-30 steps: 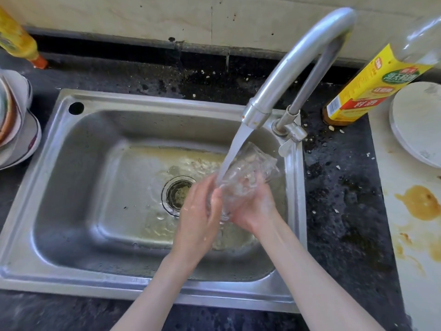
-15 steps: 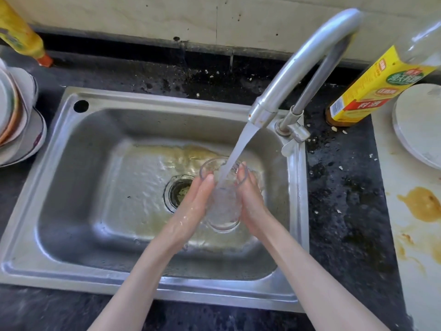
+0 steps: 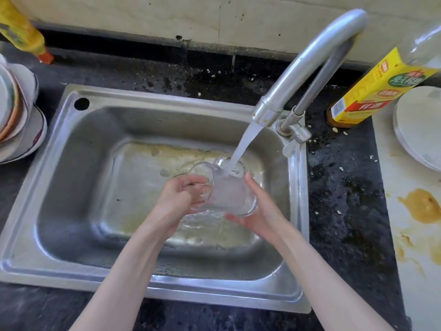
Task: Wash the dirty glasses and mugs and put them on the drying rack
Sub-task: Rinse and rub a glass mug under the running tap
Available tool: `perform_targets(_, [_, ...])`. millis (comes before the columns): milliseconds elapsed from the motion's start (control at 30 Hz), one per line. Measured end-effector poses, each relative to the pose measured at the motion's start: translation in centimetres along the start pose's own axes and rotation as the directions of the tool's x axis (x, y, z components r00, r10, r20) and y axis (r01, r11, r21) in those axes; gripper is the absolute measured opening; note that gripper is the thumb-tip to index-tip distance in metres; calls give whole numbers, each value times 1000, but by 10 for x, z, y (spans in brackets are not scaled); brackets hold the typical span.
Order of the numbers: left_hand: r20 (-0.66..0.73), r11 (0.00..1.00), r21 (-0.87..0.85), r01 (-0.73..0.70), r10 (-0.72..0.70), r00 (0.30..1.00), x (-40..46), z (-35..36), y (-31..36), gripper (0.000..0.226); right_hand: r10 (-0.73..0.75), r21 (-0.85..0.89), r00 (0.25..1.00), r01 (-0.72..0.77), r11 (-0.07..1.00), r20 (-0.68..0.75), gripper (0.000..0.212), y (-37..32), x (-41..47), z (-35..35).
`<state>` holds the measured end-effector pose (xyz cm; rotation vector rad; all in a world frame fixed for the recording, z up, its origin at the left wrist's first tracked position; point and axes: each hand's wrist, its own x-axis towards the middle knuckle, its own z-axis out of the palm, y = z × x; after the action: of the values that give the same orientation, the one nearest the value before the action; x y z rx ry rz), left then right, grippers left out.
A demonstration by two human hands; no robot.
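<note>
A clear glass mug (image 3: 230, 192) is held over the steel sink (image 3: 71, 187), its mouth up and under the running stream from the tap (image 3: 307, 65). Water fills it and spills over. My left hand (image 3: 181, 197) curls its fingers round the mug's left side, where a clear handle shows. My right hand (image 3: 260, 211) cups the mug's right side and base with fingers nearly straight. No drying rack is in view.
A stack of plates and bowls (image 3: 16, 118) stands left of the sink. A yellow-labelled bottle (image 3: 372, 89) and a white plate (image 3: 420, 130) sit at the right, on a stained pale board (image 3: 415, 211). Another yellow bottle (image 3: 21, 29) leans at the back left.
The glass went from tilted sideways to upright under the stream. My left hand moved from lying flat against it to gripping its left side; my right hand slid lower.
</note>
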<state>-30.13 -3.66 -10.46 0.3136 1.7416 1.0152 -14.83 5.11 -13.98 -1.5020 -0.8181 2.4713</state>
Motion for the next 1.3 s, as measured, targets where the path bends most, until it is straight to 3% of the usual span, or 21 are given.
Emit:
perform_targets(67, [50, 997, -67, 38, -35, 998, 5, -5, -5, 23, 77, 119, 996, -83, 989, 49, 59, -4, -2, 2])
perform_targets(167, [155, 973, -198, 118, -88, 984, 8, -7, -11, 28, -4, 106, 1000, 1, 994, 21, 61, -10, -5, 4])
perform_targets(233, [70, 960, -263, 95, -80, 994, 8, -6, -10, 28, -76, 55, 997, 77, 996, -16, 60, -13, -5, 4])
perform_targets(333, [-261, 993, -46, -110, 95, 961, 0, -2, 3, 22, -120, 37, 992, 122, 992, -49, 54, -16, -5, -1])
perform_targets(433, [-300, 919, 333, -212, 316, 900, -18, 1, 26, 35, -128, 36, 988, 132, 991, -84, 57, -20, -6, -5])
perform_targets(500, [-162, 922, 310, -231, 290, 943, -17, 0, 34, 46, -142, 21, 986, 144, 989, -84, 65, -21, -6, -5])
perform_targets(567, [121, 957, 258, -132, 104, 987, -13, 0, 42, 67, -135, -9, 988, 135, 991, -81, 77, -22, -6, -5])
perform_targets(633, [368, 918, 363, -161, 17, 930, -9, 2, 45, 66, -128, -57, 991, 126, 990, -42, 84, -23, -5, -3])
perform_targets(733, [587, 875, 390, -288, 5, 810, -8, 10, 50, 36, -116, -114, 993, 119, 986, 33, 71, -28, -7, -1])
perform_targets(867, [692, 842, 419, -340, -54, 720, -6, 20, 50, 53, -78, -157, 997, 79, 984, 13, 53, -39, -10, -6])
perform_targets(900, [721, 796, 455, -400, -65, 690, -8, 22, 47, 56, -63, -183, 998, 65, 981, 15, 50, -42, -9, -7])
perform_targets(1000, [770, 458, 578, -676, -31, 637, -13, 27, 35, 65, 48, -252, 999, -49, 967, -10, 42, -50, -4, -6])
perform_targets(1033, [779, 388, 584, -713, -21, 627, -16, 28, 33, 66, 90, -280, 996, -91, 956, -19, 40, -52, -2, -5])
perform_targets(1100, [776, 357, 589, -724, -3, 630, -19, 31, 34, 67, 140, -316, 990, -139, 939, -21, 37, -56, 0, -4])
perform_targets(1133, [778, 379, 583, -718, -7, 628, -18, 30, 34, 65, 152, -307, 988, -145, 941, -1, 36, -57, -1, -5])
perform_targets(1167, [775, 473, 564, -676, -21, 632, -15, 28, 33, 62, 155, -277, 987, -140, 951, 35, 35, -58, -2, -6])
perform_targets(1233, [749, 798, 399, -453, 2, 662, -13, 25, 39, 54, 122, -184, 986, -99, 978, 115, 34, -56, -3, -9])
perform_targets(1300, [655, 959, 151, -238, 83, 751, -8, 20, 41, 52, 43, -27, 980, -39, 999, 192, 37, -51, -5, -10])
